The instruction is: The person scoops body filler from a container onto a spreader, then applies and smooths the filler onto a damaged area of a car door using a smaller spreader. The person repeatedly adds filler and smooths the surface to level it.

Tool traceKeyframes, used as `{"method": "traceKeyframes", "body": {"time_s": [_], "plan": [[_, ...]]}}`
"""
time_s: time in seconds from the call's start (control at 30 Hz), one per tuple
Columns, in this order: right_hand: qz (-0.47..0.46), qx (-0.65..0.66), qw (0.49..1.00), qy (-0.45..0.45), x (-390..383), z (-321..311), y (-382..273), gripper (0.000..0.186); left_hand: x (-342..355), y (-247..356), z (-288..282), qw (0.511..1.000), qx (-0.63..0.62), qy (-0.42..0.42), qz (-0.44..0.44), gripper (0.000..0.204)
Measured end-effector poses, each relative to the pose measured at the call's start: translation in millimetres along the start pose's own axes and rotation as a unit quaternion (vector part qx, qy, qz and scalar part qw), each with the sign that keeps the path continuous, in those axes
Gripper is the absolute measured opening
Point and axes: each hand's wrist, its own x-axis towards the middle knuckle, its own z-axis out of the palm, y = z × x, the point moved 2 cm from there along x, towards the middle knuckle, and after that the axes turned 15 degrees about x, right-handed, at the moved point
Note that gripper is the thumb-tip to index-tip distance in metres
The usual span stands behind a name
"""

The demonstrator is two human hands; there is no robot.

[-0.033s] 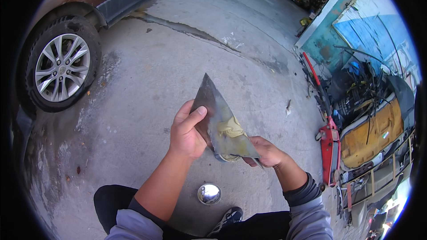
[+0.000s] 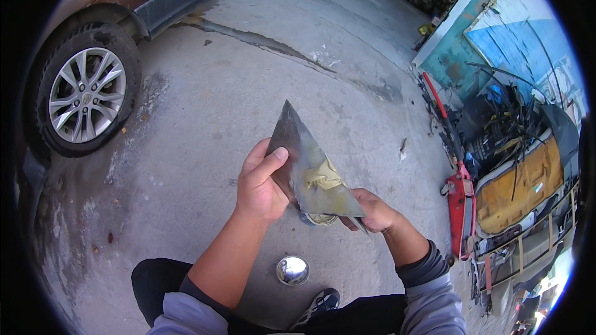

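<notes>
My left hand (image 2: pixel 261 183) grips a dark, scuffed metal plate (image 2: pixel 284 142), thumb on its face, held tilted with its corner pointing up. A lump of pale beige putty (image 2: pixel 324 176) sits on the plate's right half, among yellowish smears. My right hand (image 2: pixel 372 214) is closed on a thin metal scraper (image 2: pixel 357 223) at the plate's lower right corner, mostly hidden behind it. Below the plate an open tin (image 2: pixel 320 219) is partly hidden. A round, shiny lid (image 2: pixel 292 270) lies on the concrete between my feet.
A brown car with its wheel (image 2: pixel 87 96) stands at the left. At the right are a red floor jack (image 2: pixel 460 208), a heap of dark car parts and a yellow-brown padded panel (image 2: pixel 515 186) beside a teal wall (image 2: pixel 459 56). A long crack (image 2: pixel 267 43) crosses the concrete floor.
The plate's tip and lower edge have shifted very slightly upward. My hands keep the same grip.
</notes>
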Motion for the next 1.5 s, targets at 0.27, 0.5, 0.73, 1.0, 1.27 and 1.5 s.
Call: {"method": "traceKeyframes", "body": {"time_s": [0.27, 0.5, 0.73, 1.0, 1.27, 1.5], "plan": [[-0.267, 0.224, 0.886, 0.307, 26.0, 11.4, -6.6, 0.029, -15.2, -14.7, 3.9, 0.971, 0.094, 0.014, -0.217, 0.038], [-0.275, 0.313, 0.895, 0.161, 50.0, -16.6, 53.9, 0.027, -23.6, -15.5, -3.3, 0.964, 0.156, -0.003, -0.213, 0.048], [0.032, -0.552, 0.831, -0.059, 41.0, 18.2, 240.9, 0.099, -42.7, 104.6, -27.4, 0.918, 0.354, 0.170, -0.053, 0.034], [-0.015, -0.684, 0.691, -0.233, 33.0, 28.7, 302.4, 0.118, -80.6, 167.0, -88.7, 0.880, 0.350, 0.318, -0.040, 0.032], [0.004, -0.608, 0.763, -0.220, 43.5, 28.8, 280.2, 0.103, -64.3, 152.5, -101.4, 0.892, 0.357, 0.267, -0.068, 0.034], [-0.036, -0.605, 0.738, -0.296, 19.1, 13.5, 283.2, 0.118, -61.1, 148.7, -97.4, 0.895, 0.355, 0.260, -0.077, 0.032]]}}
